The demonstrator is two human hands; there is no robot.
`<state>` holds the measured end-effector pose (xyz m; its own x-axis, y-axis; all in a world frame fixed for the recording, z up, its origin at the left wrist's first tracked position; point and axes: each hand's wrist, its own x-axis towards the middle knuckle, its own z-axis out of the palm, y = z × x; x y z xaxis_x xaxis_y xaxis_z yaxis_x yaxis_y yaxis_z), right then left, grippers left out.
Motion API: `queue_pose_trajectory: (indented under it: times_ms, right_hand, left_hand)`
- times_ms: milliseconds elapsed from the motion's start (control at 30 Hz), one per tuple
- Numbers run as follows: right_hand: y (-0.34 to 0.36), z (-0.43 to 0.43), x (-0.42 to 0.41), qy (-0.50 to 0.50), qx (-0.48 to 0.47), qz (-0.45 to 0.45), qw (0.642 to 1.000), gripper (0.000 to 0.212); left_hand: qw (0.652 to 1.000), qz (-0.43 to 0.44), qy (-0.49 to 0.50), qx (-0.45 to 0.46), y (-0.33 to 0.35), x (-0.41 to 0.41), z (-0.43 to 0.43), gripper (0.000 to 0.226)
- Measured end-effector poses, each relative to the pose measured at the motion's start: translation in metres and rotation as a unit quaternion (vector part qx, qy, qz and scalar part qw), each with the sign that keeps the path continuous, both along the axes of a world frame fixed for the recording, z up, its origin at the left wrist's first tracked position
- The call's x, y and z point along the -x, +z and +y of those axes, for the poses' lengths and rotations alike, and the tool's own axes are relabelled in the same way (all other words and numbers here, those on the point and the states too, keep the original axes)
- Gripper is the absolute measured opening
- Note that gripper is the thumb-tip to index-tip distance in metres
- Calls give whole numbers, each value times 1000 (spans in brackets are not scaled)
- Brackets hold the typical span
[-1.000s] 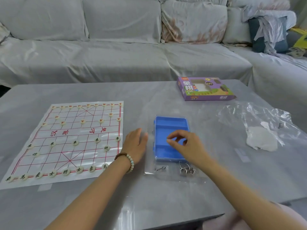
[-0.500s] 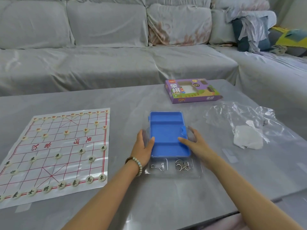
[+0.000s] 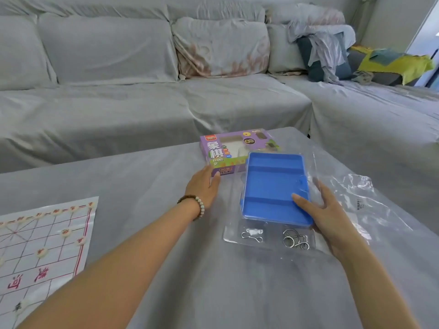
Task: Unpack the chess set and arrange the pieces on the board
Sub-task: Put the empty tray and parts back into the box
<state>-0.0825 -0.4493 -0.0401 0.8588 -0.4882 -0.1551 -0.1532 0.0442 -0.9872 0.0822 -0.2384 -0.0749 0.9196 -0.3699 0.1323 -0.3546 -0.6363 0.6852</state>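
right hand [image 3: 332, 217] gripping blue tray [image 3: 273, 184] — left hand [image 3: 204, 184] touching purple box [image 3: 228, 148]

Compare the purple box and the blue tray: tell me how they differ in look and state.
The purple box is printed with characters and pictures and has window cutouts; the blue tray is plain, open-topped and empty, split into compartments. The box lies on the table with the left hand at its near corner; the tray is gripped by the right hand and overlaps the box's right side. Both are flat and rectangular.
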Motion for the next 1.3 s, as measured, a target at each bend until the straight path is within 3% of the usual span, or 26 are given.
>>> queue_pose_trajectory:
  times_ms: [133,367,467,633,733,800,867,933,1033,1133,1300]
  right_hand:
    - [-7,-18,-2,-15,-10,5,1000,70]
    - [-15,-25,-12,-14,-48,-1,999,70]
    - [-13,-21,-15,-14,-59,-12,998,69]
    - [-1,-15,-9,-16,-81,-39,996,71]
    - [4,-14,-3,-24,-89,-51,994,70]
    - [7,-12,1,-27,-95,-57,993,73]
    - [8,-9,4,-29,-100,-64,992,74]
    - [10,-6,9,-31,-98,-66,993,73]
    - [10,-4,16,-32,-87,-61,994,70]
    - [12,-4,22,-29,-74,-54,995,67]
    - [10,-9,35,-28,-56,-36,997,70]
  left_hand:
    - [987,-50,-27,-154,-17,-54,-31,51]
    - [949,-128,-79,-278,-32,-66,-55,50]
    - [944,-145,-98,-279,-35,-61,-41,57]
    - [953,-161,-157,-204,-27,-47,33,78]
    - [941,-176,-159,-240,-19,-43,86,90]
    - [928,-175,-93,-316,-13,-41,112,97]
    - [911,-137,21,-388,-6,-34,117,84]
    - [917,-104,77,-378,-3,-20,99,68]
    - [945,-79,-1,-318,-6,2,45,59]
    - [948,-54,-51,-309,-17,21,6,58]
    - [941,-94,-77,-315,-34,43,24,85]
